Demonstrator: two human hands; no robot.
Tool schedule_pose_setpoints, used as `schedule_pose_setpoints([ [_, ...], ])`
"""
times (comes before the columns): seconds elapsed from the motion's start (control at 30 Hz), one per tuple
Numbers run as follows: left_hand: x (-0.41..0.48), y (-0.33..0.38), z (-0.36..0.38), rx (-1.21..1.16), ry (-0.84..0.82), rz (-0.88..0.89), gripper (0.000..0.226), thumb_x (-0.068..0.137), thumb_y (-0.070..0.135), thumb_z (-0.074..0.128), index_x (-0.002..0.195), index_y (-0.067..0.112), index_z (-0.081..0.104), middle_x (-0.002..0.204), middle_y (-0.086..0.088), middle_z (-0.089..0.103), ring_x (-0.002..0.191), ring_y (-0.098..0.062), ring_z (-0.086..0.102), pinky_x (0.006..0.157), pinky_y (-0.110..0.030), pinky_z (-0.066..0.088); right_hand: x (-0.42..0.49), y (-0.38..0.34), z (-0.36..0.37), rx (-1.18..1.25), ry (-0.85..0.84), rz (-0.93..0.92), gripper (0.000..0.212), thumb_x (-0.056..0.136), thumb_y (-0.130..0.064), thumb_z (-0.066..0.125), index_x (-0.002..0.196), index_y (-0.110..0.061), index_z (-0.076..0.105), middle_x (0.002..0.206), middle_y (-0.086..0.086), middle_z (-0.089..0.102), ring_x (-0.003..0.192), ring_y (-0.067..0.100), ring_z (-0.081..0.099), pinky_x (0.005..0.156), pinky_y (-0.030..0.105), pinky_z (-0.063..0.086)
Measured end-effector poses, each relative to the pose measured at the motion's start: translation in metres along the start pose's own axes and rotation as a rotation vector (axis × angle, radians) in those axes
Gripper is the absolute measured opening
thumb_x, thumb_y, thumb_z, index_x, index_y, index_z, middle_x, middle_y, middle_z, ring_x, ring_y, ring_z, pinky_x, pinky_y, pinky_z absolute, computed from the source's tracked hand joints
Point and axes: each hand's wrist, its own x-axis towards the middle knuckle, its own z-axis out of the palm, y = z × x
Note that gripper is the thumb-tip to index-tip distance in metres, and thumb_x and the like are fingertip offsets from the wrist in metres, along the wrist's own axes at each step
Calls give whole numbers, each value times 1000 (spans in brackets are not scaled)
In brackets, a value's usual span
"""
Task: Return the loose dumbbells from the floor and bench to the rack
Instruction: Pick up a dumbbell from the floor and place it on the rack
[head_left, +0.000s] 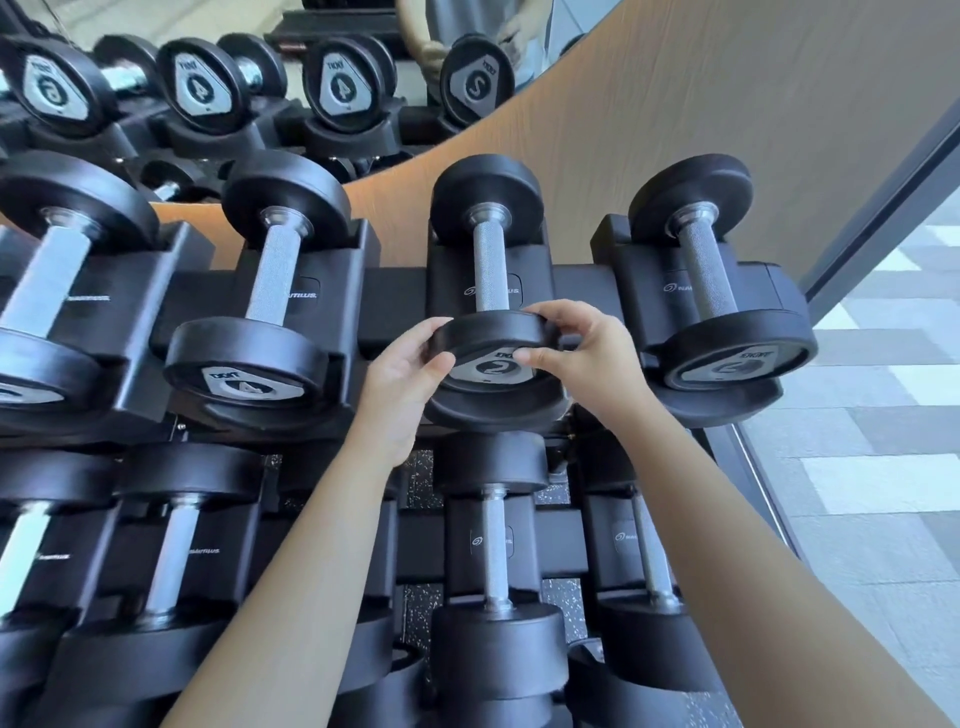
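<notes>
Fingers (431, 328) of the left hand (410, 374) curl over the left rim of a dumbbell's near head. Those of the right hand (587, 353) curl over the right rim, thumb flat on the number plate. Both hands grip that one head with a narrow spread.

Count, upper tier of the rack (395, 296): four dumbbells, each in a black cradle, handles pointing away from the camera. From the left: one cut by the frame edge, then the dumbbell marked 4 (275, 270), the dumbbell marked 2 (488, 260), and an end dumbbell (706, 270). Lower tier: four handles show.

Task item: the dumbbell marked 2 lies in the third cradle, far head seated, near head over the front cup between the hands. Whether it touches the cup cannot be told.

Arms: both forearms reach up and forward from the bottom of the frame and converge on that head.

Behind the rack a mirror (208, 78) shows four reflected number plates.
</notes>
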Motion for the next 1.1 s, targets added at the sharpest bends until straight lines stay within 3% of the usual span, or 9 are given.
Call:
schedule_pose_setpoints([
  [0.13,4,13,4,518,-1,173,37,86,4,58,118,22,56,115,6,59,109,-8,54,102,-30,39,-3,10,-1,87,38,4,40,69,-11,77,105,-26,66,104,10,65,99,26,61,93,46,47],
  [0.3,4,23,21,802,9,397,39,83,8,63,121,14,58,108,10,53,100,7,44,88,3,26,-10,17,1,347,-19,12,44,76,0,69,113,-22,60,104,4,65,98,16,60,92,30,50],
  [0.37,5,21,19,748,56,374,36,82,8,64,117,14,60,106,9,56,100,3,48,90,-2,32,-13,25,7,483,-38,52,44,78,3,66,114,-20,58,98,-2,65,94,13,60,86,25,50],
  [0.47,5,19,14,658,85,315,33,81,6,64,112,15,63,104,8,59,100,-3,53,95,-22,41,-14,34,17,609,-43,120,39,76,1,63,106,-23,57,92,-9,67,93,12,61,90,35,49],
  [0.57,3,18,11,553,89,260,32,80,7,65,110,19,63,106,4,62,103,-9,56,97,-31,44,-11,33,17,584,-20,144,36,75,4,64,100,-20,56,93,2,62,90,20,58,91,43,46],
  [0.7,4,12,5,396,101,201,32,75,17,64,102,32,63,108,3,64,105,-14,58,95,-34,45,-6,26,13,405,0,114,37,69,-4,70,95,-26,58,91,8,61,86,22,55,83,38,48],
  [0.9,5,1,2,10,64,33,32,84,-8,52,103,16,61,94,6,68,98,-18,58,93,-34,46,-1,19,5,150,-1,42,38,75,1,69,94,-30,59,86,-5,61,86,20,58,92,41,49],
  [1.0,5,-2,2,-20,58,14,30,86,-6,52,110,11,58,98,1,66,100,-21,57,97,-38,44,-2,17,5,53,11,34,38,75,-4,71,109,-19,60,93,-3,61,95,22,59,93,39,47],
  [1.1,3,-1,4,15,59,21,30,86,-5,52,112,10,57,103,-4,63,101,-20,56,98,-38,44,-4,16,5,67,34,32,37,75,-4,71,106,-23,60,91,-4,62,94,25,61,91,39,49],
])
